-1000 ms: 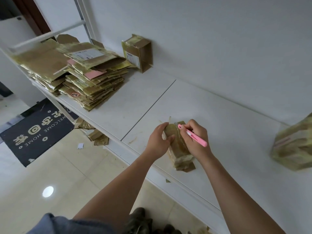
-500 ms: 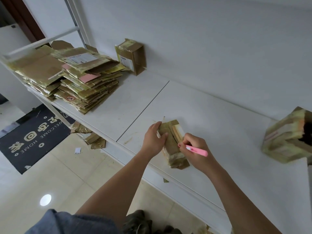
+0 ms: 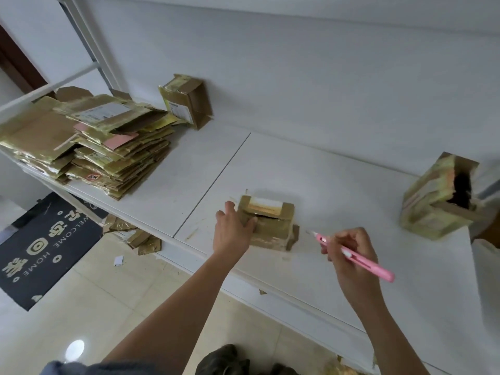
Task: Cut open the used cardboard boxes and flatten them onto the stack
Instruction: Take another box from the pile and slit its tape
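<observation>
A small taped cardboard box (image 3: 273, 226) lies on the white table (image 3: 338, 201), its top seam slit open. My left hand (image 3: 232, 230) grips the box's left end, thumb on its front face. My right hand (image 3: 350, 255) is off the box, to its right, closed around a pink utility knife (image 3: 354, 257) whose blade tip points left toward the box. The stack of flattened boxes (image 3: 108, 147) sits at the table's left end.
An upright taped box (image 3: 186, 100) leans by the wall behind the stack. Another opened box (image 3: 438, 198) stands at the right. Cardboard scraps (image 3: 140, 236) lie on the tiled floor beside a dark welcome mat (image 3: 40, 247). The table's front edge runs diagonally below my hands.
My right hand drew the knife off the box and out to the right. The box now lies turned broadside with its top seam split. My left hand stayed on its left end.
</observation>
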Motion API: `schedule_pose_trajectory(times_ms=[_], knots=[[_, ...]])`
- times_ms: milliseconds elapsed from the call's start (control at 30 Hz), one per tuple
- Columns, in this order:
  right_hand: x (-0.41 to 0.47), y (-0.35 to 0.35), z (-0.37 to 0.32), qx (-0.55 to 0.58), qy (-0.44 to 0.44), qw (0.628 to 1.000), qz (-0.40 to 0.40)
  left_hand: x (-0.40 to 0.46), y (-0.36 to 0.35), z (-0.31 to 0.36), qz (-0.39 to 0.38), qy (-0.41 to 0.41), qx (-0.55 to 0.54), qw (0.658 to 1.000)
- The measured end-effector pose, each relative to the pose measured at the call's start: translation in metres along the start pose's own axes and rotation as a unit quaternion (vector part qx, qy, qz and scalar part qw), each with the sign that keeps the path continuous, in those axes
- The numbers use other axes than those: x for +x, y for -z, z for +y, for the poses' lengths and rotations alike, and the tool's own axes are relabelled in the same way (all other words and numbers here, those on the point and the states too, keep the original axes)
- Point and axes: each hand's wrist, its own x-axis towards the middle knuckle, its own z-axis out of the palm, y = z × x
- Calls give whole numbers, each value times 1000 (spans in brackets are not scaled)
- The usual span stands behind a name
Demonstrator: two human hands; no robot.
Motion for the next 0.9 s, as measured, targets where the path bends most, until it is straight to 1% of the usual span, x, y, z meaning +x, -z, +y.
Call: schedule_pose_trajectory(times_ms=[33, 67, 100, 133, 167, 200, 233, 333, 433, 500, 567, 633, 767, 900], knots=[[0, 2, 4, 17, -12, 1000, 19, -5, -2, 0, 14, -18, 43, 999], [0, 3, 7, 38, -27, 998, 37, -10, -4, 0, 38, -60, 94, 993], [1, 3, 10, 60, -45, 996, 55, -12, -6, -1, 62, -116, 140, 981], [2, 2, 12, 78, -62, 992, 71, -11, -9, -1, 66, -174, 173, 967], [3, -1, 14, 92, -78, 989, 84, -7, -10, -1, 41, -219, 190, 956], [5, -4, 16, 109, -93, 985, 94, -4, -11, 0, 2, -247, 195, 949], [6, -8, 17, 131, -108, 980, 103, 1, -12, 1, -42, -256, 197, 945], [13, -20, 18, 204, -129, 966, 94, 15, -12, 2, -138, -231, 206, 941], [21, -34, 17, 253, -151, 951, 99, 26, -9, 2, -178, -217, 200, 939], [28, -43, 19, 265, -161, 943, 122, 28, -7, 1, -175, -221, 192, 940], [32, -52, 22, 250, -163, 945, 133, 26, -9, 0, -165, -229, 191, 940], [35, -60, 26, 234, -163, 949, 134, 24, -11, -1, -155, -237, 188, 940], [34, -68, 28, 238, -156, 949, 132, 24, -11, -1, -154, -237, 159, 946], [34, -72, 28, 233, -146, 949, 152, 23, -11, -1, -151, -235, 149, 949]])
